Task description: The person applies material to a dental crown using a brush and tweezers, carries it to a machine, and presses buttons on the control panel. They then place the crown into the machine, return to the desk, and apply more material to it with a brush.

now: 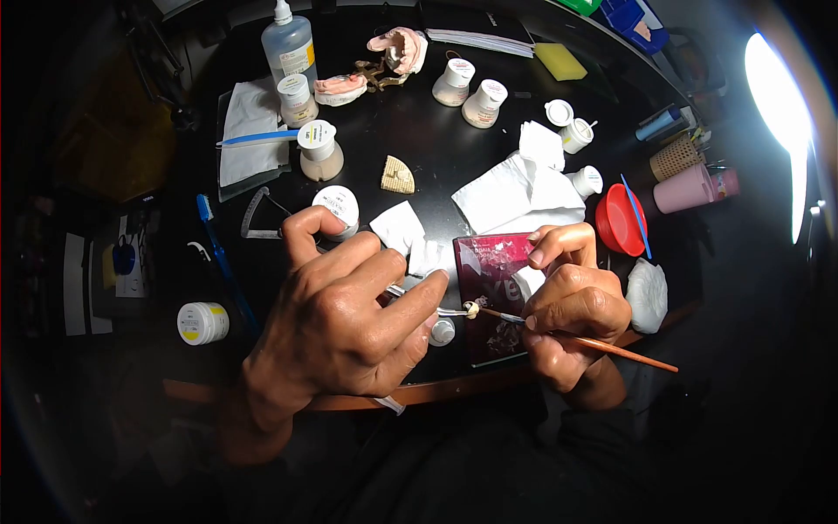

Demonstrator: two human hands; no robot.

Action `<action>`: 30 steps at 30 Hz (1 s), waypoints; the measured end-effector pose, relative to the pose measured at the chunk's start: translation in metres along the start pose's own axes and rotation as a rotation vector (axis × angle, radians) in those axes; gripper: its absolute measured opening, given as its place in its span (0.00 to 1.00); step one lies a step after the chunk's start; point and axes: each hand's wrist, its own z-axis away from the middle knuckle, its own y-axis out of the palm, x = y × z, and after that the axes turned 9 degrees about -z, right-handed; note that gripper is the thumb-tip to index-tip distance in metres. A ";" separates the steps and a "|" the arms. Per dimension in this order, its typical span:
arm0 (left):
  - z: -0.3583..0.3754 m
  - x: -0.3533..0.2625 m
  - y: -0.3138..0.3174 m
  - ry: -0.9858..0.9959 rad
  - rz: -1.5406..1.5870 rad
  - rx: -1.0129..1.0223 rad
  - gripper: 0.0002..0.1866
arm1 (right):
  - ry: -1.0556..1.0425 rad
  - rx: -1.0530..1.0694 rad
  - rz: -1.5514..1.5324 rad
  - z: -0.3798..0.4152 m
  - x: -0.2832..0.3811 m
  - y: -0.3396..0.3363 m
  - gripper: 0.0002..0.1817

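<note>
My left hand (pixel 349 319) is closed around metal tweezers (pixel 449 312), whose tips grip a small cream dental crown (pixel 472 309). Between the fingers of my right hand (pixel 576 306) is a fine brush (pixel 620 351) with a reddish-brown wooden handle, its bristle end right at the crown. A white piece (pixel 527 283), perhaps folded tissue, shows beside my right fingers. Both hands are above a dark red patterned pad (pixel 489 345) with white smears. Under the tweezers stands a small white-capped bottle (pixel 443 331). Close to my left fingertips is a white-lidded jar (pixel 337 208).
A hinged dental model (pixel 397 54) and a liquid bottle (pixel 288 44) stand at the back. White tissues (pixel 524 192), a red bowl (pixel 621 218) and a white lump (pixel 646 297) lie right. At left are a blue toothbrush (pixel 223 253) and a white jar (pixel 202 323). A bright lamp (pixel 781 105) shines from the right.
</note>
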 end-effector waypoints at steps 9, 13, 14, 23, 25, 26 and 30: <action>0.000 0.000 0.000 0.001 0.010 0.006 0.16 | 0.033 0.031 -0.034 0.000 0.001 -0.002 0.09; 0.001 0.001 0.001 -0.001 0.007 -0.003 0.16 | 0.000 -0.033 -0.071 0.003 0.000 -0.005 0.09; 0.001 0.002 0.002 0.001 0.006 -0.003 0.16 | 0.009 -0.032 -0.065 0.004 0.001 -0.007 0.09; 0.000 0.004 -0.001 -0.007 0.023 0.048 0.14 | 0.027 -0.012 -0.032 0.004 0.003 0.000 0.09; 0.000 0.005 -0.001 -0.015 0.039 0.057 0.12 | 0.015 -0.004 -0.027 0.002 0.003 0.002 0.10; 0.000 0.005 -0.001 -0.018 0.045 0.056 0.10 | 0.005 0.001 -0.027 0.001 0.002 0.002 0.11; 0.000 0.005 -0.003 -0.043 0.077 0.090 0.07 | -0.002 0.011 -0.033 0.004 -0.001 0.002 0.12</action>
